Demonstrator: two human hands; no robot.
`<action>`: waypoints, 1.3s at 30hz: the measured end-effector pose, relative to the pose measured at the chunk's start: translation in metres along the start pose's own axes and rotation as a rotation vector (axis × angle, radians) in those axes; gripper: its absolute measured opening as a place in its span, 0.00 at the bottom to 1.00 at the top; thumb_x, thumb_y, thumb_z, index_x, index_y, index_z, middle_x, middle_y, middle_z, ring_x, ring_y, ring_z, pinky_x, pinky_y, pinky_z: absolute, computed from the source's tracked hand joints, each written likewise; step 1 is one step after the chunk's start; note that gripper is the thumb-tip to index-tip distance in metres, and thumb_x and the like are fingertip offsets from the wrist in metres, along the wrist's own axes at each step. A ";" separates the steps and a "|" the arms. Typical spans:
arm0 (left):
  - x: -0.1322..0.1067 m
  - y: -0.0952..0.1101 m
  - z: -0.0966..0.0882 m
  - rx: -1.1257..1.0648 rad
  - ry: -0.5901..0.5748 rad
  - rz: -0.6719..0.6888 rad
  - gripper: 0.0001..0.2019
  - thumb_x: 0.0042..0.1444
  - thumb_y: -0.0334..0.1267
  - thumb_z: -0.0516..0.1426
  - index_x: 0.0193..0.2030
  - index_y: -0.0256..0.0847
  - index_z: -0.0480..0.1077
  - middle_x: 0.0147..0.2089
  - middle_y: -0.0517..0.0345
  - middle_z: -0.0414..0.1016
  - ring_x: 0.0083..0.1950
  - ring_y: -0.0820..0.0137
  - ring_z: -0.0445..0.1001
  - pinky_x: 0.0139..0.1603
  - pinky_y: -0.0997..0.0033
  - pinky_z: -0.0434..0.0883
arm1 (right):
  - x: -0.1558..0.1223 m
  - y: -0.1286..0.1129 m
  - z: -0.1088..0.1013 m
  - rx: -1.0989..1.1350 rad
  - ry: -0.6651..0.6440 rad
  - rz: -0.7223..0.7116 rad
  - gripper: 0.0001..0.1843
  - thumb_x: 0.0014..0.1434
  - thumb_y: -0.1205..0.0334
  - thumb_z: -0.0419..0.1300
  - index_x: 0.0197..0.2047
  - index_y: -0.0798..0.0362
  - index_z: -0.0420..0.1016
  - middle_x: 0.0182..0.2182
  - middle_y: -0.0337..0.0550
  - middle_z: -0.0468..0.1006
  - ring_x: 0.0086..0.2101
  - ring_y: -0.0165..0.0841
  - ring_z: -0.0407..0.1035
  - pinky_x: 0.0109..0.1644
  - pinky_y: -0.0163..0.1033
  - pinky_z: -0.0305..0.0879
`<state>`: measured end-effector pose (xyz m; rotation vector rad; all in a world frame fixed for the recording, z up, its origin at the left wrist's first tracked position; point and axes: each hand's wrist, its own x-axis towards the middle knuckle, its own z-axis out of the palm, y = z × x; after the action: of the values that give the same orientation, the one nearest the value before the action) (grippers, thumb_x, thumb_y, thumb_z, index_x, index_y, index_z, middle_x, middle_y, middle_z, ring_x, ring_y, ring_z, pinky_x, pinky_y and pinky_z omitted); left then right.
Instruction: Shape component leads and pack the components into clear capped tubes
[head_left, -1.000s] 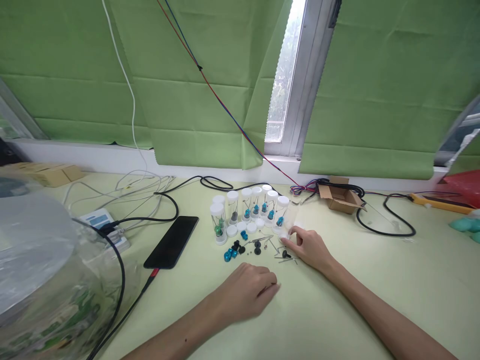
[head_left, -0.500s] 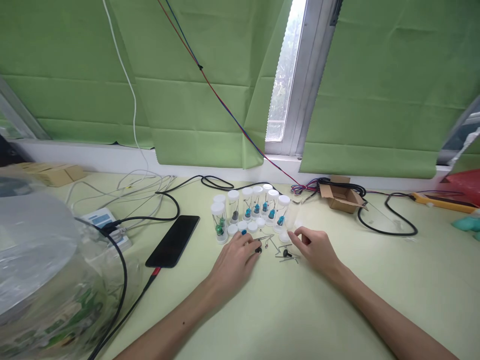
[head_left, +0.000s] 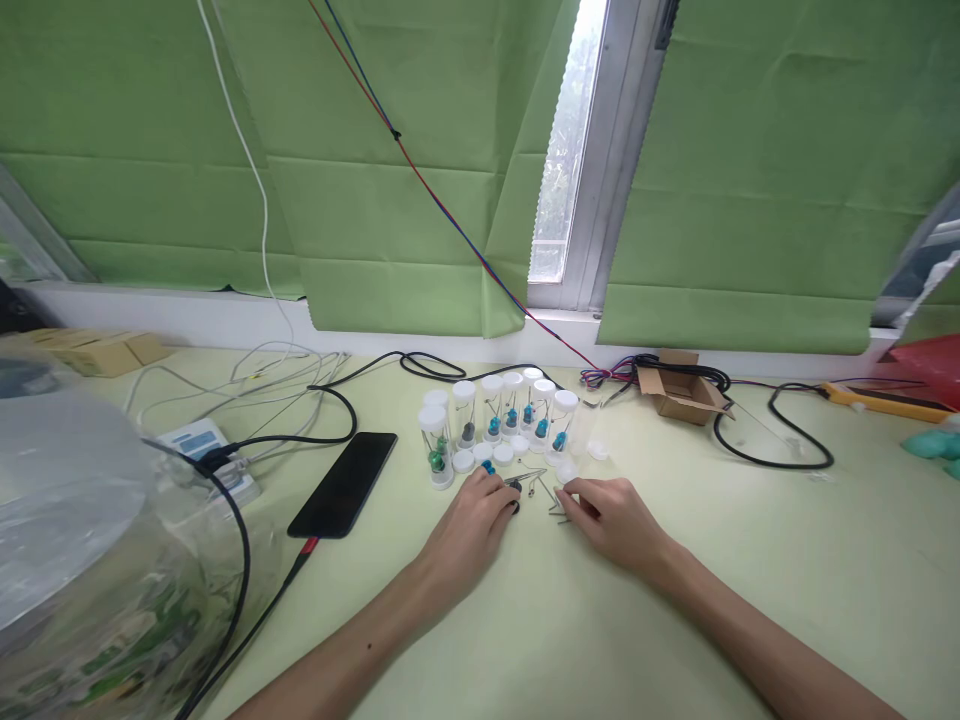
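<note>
My left hand (head_left: 472, 515) rests on the table with its fingers closed round a small black knob-like part (head_left: 515, 496). A small blue part (head_left: 488, 467) shows just beyond its fingers. My right hand (head_left: 619, 522) is pinched over several thin metal rods (head_left: 557, 508); what its fingertips hold is hidden. Between the hands lie bent wire pieces (head_left: 534, 474). Behind them stand several clear tubes with white caps, among them one with green parts (head_left: 436, 450) and one with blue parts (head_left: 559, 435). Loose white caps (head_left: 503, 454) lie in front of the tubes.
A black phone (head_left: 343, 485) and a power strip (head_left: 202, 445) with cables are at left, beside a large clear plastic bag (head_left: 90, 540). Toward the back right stand a small open cardboard box (head_left: 681, 395) and a black cable (head_left: 772, 466).
My right hand has moved left and toward me, over the metal rods, covering the black part there. A white cap by the tubes has come into view. My left hand has barely moved.
</note>
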<state>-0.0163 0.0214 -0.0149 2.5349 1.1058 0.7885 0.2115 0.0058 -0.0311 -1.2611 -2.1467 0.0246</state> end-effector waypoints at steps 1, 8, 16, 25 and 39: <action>0.000 0.000 0.000 -0.009 0.000 -0.003 0.12 0.65 0.30 0.49 0.41 0.41 0.75 0.36 0.53 0.73 0.43 0.62 0.67 0.42 0.63 0.68 | 0.000 -0.001 0.000 -0.002 0.001 -0.014 0.21 0.69 0.57 0.47 0.28 0.54 0.74 0.17 0.39 0.72 0.17 0.27 0.58 0.26 0.35 0.52; -0.002 0.003 0.003 -0.062 -0.038 0.017 0.12 0.64 0.30 0.49 0.39 0.42 0.74 0.36 0.54 0.74 0.42 0.63 0.67 0.41 0.63 0.68 | 0.001 -0.014 0.002 -0.024 0.051 -0.084 0.19 0.68 0.60 0.48 0.29 0.54 0.72 0.18 0.39 0.71 0.19 0.28 0.61 0.27 0.35 0.54; 0.000 0.007 -0.007 -0.083 0.046 0.017 0.12 0.60 0.32 0.54 0.49 0.43 0.72 0.42 0.51 0.74 0.47 0.61 0.71 0.46 0.62 0.70 | 0.002 -0.019 0.006 0.031 0.069 -0.148 0.08 0.64 0.64 0.54 0.35 0.54 0.72 0.26 0.43 0.73 0.28 0.34 0.66 0.33 0.37 0.62; 0.007 -0.004 -0.034 0.160 0.059 -0.111 0.11 0.58 0.36 0.54 0.46 0.42 0.73 0.45 0.51 0.75 0.45 0.60 0.75 0.40 0.64 0.70 | 0.000 -0.030 0.008 0.103 -0.007 -0.225 0.15 0.63 0.67 0.56 0.53 0.51 0.69 0.41 0.49 0.75 0.42 0.41 0.68 0.46 0.48 0.68; 0.003 -0.009 -0.047 0.442 -0.207 -0.166 0.06 0.58 0.41 0.56 0.39 0.42 0.67 0.40 0.52 0.72 0.36 0.58 0.74 0.30 0.66 0.62 | 0.000 -0.035 0.012 0.068 -0.115 -0.279 0.13 0.67 0.69 0.51 0.53 0.53 0.70 0.43 0.50 0.75 0.46 0.42 0.66 0.49 0.49 0.67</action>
<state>-0.0469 0.0312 0.0209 2.7366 1.5287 0.2493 0.1777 -0.0096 -0.0286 -0.9335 -2.3823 0.0539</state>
